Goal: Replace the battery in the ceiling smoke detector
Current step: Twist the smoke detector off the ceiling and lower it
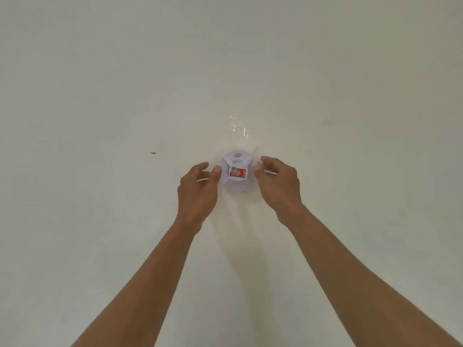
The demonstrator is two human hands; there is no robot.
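Note:
A round white smoke detector (236, 170) is fixed to the pale ceiling, with a red label at its middle and a small wave symbol near its far edge. Both my arms reach up to it. My left hand (199, 190) is at its left side, fingers curled, thumb tip touching the left rim. My right hand (279, 184) is at its right side, thumb and fingers curled at the right rim. Whether the fingers behind the rim grip it is hidden. No battery is visible.
Strips of clear tape (238, 128) shine on the ceiling just beyond the detector. A small yellowish speck (152, 153) marks the ceiling (100, 83) to the left. Plain pale ceiling fills the view all round.

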